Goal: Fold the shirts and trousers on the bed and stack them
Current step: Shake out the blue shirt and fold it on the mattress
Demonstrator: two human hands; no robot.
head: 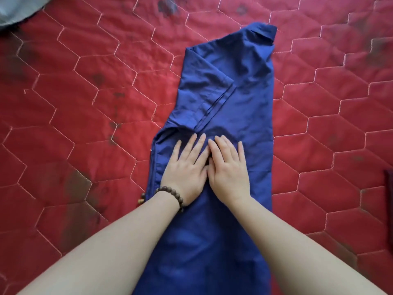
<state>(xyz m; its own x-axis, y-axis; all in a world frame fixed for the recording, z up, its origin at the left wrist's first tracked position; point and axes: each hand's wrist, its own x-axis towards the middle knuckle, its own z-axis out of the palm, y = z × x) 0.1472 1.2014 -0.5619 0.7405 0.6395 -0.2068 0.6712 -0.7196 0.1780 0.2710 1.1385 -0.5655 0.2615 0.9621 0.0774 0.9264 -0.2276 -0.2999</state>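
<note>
Red quilted bedcover (pixel 85 103) lies under a blue shirt (pixel 240 103), folded lengthwise at centre. Left hand (pixel 186 167) and right hand (pixel 227 167) press flat side by side, fingers straight, slightly spread. Better to smooth outward, then fold upward.

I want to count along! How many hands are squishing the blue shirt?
2. The left hand, the one with the bead bracelet, lies flat on the blue shirt. The right hand lies flat right beside it, touching it. None seem hidden.
</note>
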